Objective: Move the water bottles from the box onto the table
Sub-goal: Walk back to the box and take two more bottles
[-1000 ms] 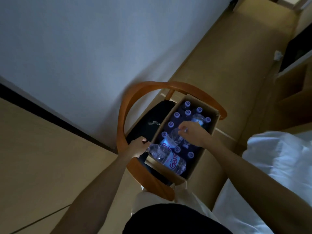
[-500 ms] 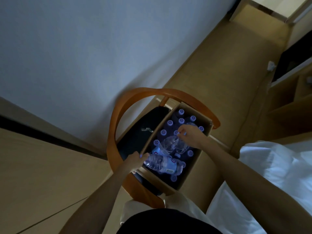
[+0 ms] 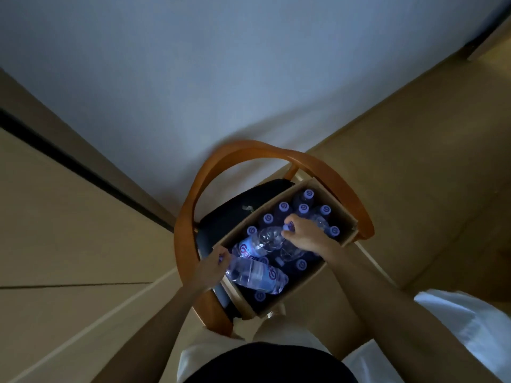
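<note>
An open cardboard box (image 3: 349, 226) stands on a chair and holds several upright water bottles with purple caps (image 3: 283, 207). My left hand (image 3: 210, 264) grips the cap end of a clear bottle (image 3: 255, 275) that lies tilted over the box's near left corner. My right hand (image 3: 304, 235) pinches the purple cap of a second bottle (image 3: 260, 242), which lies on its side above the upright ones. A third clear bottle (image 3: 293, 252) shows partly under my right hand. The table is not in view.
The box sits on the dark seat (image 3: 229, 217) of a wooden chair with a curved orange backrest (image 3: 249, 153). A pale wall (image 3: 221, 64) rises behind. Tan floor (image 3: 414, 161) lies to the right, white bedding (image 3: 470, 333) at the lower right.
Both held bottles have risen a little out of the box and tilted flatter. The camera has swung, so the chair and box sit lower in view.
</note>
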Motion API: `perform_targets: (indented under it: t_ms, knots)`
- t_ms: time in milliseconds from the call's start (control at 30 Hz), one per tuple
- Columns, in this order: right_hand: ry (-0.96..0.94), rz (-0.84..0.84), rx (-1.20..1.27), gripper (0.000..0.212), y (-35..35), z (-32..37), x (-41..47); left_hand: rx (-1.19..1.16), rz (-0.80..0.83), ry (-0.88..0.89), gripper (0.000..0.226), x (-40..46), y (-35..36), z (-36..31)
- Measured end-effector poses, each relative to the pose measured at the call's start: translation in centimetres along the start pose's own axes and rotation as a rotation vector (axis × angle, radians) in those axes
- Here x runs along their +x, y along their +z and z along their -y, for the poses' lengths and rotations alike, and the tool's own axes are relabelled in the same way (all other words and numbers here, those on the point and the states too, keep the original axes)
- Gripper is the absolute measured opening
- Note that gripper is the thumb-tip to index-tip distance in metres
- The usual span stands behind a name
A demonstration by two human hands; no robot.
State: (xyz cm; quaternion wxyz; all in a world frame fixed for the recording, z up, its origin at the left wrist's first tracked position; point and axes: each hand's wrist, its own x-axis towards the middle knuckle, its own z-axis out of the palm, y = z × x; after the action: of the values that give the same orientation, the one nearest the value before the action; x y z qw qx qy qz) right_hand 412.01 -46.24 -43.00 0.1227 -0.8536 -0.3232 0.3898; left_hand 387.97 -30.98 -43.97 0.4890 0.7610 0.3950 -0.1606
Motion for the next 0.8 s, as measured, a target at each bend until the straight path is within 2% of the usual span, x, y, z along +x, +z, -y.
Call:
perform_targets:
  t_ms: [133,267,467,700,800]
  knots:
    - [0.0,0.126,0.014,0.048,-0.2,-0.9,1.2,-0.066,-0.166,-0.04,0.022,-1.2,2.0,-1.1]
    - [-0.01,0.183,0.044,0.051,0.2,-0.9,2.0,0.017,-0.266,-0.016,0.02,-2.1,2.9,-2.7]
    - [-0.085,0.191,-0.062,0.036,-0.6,-0.3,2.4,0.084,-0.342,0.015,0.018,-5.3,2.3,-4.2]
    - [-0.362,0.223,-0.109,0.021,-1.9,3.3,0.8,0.075,-0.435,0.076,0.017,-8.6,-2.7,-4.1]
    - [-0.446,0.174,-0.153,0.017,-1.7,6.2,-0.1,0.077,-0.565,0.069,0.017,-10.6,-4.3,-3.4]
